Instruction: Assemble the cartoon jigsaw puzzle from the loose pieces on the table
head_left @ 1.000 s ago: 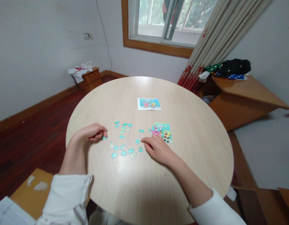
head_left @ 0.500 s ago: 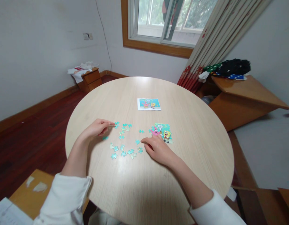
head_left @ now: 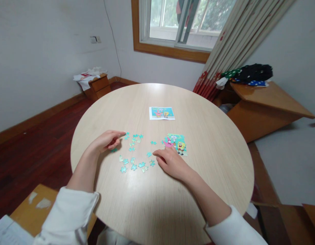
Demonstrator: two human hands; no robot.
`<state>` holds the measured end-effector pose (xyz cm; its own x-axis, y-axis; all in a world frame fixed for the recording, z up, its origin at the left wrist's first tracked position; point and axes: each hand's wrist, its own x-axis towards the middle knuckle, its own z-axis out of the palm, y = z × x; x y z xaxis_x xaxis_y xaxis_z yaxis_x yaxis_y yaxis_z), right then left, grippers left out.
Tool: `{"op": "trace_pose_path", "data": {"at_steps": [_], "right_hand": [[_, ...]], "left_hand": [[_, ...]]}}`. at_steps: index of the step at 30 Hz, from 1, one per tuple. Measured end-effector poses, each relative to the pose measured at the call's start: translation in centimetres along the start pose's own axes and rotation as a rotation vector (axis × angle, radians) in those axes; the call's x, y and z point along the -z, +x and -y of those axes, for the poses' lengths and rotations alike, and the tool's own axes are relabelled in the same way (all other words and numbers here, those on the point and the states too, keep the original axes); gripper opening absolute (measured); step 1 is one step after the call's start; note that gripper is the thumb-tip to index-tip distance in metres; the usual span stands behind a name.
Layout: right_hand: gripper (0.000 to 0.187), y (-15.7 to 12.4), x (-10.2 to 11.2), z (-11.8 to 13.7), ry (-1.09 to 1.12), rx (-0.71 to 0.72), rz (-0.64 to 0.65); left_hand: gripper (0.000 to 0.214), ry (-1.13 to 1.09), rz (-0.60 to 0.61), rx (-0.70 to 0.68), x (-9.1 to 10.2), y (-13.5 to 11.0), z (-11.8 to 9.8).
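My left hand (head_left: pixel 108 140) has its index finger stretched out, its tip at a small teal puzzle piece (head_left: pixel 127 133); its other fingers curl under. My right hand (head_left: pixel 170 161) rests on the table with the index finger out and nothing visibly gripped. Its fingertip is just right of a loose teal puzzle piece (head_left: pixel 149 154). Behind it lies the partly joined cartoon puzzle (head_left: pixel 181 139), whose lower left portion my hand hides. Several loose teal and pale puzzle pieces (head_left: pixel 134 167) are scattered between my hands, and one teal piece (head_left: pixel 114 150) lies under my left hand.
A printed picture (head_left: pixel 162 113) of the same cartoon lies farther back on the round wooden table (head_left: pixel 198 119). Beyond the table stand a small cabinet (head_left: pixel 99 85) at left and a tilted wooden piece of furniture (head_left: pixel 269 109) with cloths at right.
My left index finger has shifted slightly up and right along the teal piece at its tip. My right hand stays in nearly the same place.
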<state>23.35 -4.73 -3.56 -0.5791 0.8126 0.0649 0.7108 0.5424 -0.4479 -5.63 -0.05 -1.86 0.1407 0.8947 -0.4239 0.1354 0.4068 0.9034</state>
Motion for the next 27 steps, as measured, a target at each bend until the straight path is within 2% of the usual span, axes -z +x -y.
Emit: {"op": "trace_pose_path", "data": {"at_steps": [4,8,10,20,25,27], "right_hand": [[0.025,-0.1,0.1,0.0,-0.013,-0.005,0.000],[0.025,0.0,0.0,-0.1,-0.015,-0.002,-0.003],[0.025,0.0,-0.1,-0.1,-0.012,-0.001,-0.003],[0.025,-0.1,0.1,0.0,-0.017,-0.003,-0.003],[0.025,-0.1,-0.2,-0.2,-0.006,0.004,-0.009],[0.026,-0.1,-0.2,-0.2,-0.002,0.004,-0.009]], "left_hand": [[0.040,-0.009,0.067,-0.056,0.6,0.0,0.2],[0.034,0.061,0.345,-0.032,0.9,-0.2,0.3],[0.034,0.085,0.432,-0.020,0.8,-0.2,0.5],[0.031,0.080,0.471,-0.005,0.6,0.3,1.2],[0.032,0.109,0.584,-0.008,0.4,-0.1,0.9],[0.031,0.127,0.589,0.005,0.2,-0.2,0.9]]}}
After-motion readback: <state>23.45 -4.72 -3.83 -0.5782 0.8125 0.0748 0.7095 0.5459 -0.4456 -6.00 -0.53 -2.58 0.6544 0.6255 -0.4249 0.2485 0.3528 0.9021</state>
